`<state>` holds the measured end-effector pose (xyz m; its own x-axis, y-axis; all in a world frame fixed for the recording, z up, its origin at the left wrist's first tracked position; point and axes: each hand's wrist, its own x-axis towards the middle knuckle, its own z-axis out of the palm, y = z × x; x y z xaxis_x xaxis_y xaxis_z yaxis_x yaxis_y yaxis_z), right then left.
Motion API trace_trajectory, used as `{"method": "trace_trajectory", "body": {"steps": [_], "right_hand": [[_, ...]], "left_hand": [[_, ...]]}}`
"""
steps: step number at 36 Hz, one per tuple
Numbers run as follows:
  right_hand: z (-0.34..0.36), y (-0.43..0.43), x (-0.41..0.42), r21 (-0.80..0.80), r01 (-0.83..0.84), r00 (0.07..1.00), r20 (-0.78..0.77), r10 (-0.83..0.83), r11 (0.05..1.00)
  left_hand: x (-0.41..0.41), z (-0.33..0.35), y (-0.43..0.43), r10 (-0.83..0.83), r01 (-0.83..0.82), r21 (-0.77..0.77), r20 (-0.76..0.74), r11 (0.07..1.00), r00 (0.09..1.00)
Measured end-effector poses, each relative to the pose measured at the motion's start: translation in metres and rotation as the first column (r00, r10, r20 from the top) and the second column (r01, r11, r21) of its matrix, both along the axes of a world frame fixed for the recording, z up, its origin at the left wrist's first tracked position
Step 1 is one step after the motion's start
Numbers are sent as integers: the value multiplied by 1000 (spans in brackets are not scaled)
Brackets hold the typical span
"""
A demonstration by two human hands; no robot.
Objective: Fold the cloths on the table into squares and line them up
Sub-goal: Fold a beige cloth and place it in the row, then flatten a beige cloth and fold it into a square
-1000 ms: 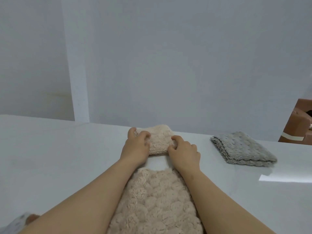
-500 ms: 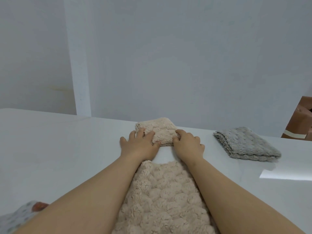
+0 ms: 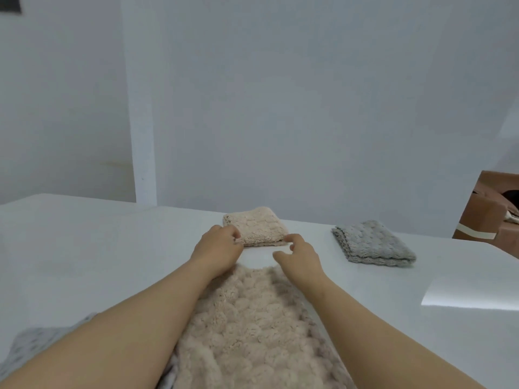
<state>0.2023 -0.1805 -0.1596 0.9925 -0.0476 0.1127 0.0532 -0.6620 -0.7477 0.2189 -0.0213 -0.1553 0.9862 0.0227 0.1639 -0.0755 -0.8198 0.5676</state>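
Observation:
A beige fluffy cloth, folded into a square, lies near the far edge of the white table. My left hand is just in front of its left corner, with loosely curled fingertips at the cloth's edge. My right hand hovers in front of its right corner, fingers relaxed and holding nothing. To the right lies a grey cloth, folded into a square. Between my forearms a larger beige cloth is spread out unfolded.
A pale patterned cloth lies at the lower left, partly under my left arm. A brown cardboard box stands beyond the table's right end. White walls rise close behind the table's far edge.
Both hands have let go of the folded beige cloth and drawn back toward me. The cloth now lies flat on its own near the far edge.

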Motion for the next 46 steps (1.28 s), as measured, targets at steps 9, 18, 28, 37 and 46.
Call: {"method": "trace_trajectory", "body": {"steps": [9, 18, 28, 37, 46], "right_hand": [[31, 8, -86, -288, -68, 994, 64, 90, 955], [40, 22, -171, -373, -136, 986, 40, 162, 918], [31, 30, -246, -380, -183, 979, 15, 204, 907], [7, 33, -287, -380, -214, 975, -32, 218, 900], [-22, 34, -283, -461, -133, 986, 27, 164, 877]], "left_hand": [[-89, 41, 1, -69, 55, 178, 70, 982, 995], [-187, 41, 5, -85, 57, 401, 52, 914, 995], [-268, 26, 16, -44, 7, 479, 67, 878, 997], [-310, -6, 21, 28, -80, 354, 151, 932, 988], [-302, -35, 29, 61, -103, 416, 113, 904, 992]]}}
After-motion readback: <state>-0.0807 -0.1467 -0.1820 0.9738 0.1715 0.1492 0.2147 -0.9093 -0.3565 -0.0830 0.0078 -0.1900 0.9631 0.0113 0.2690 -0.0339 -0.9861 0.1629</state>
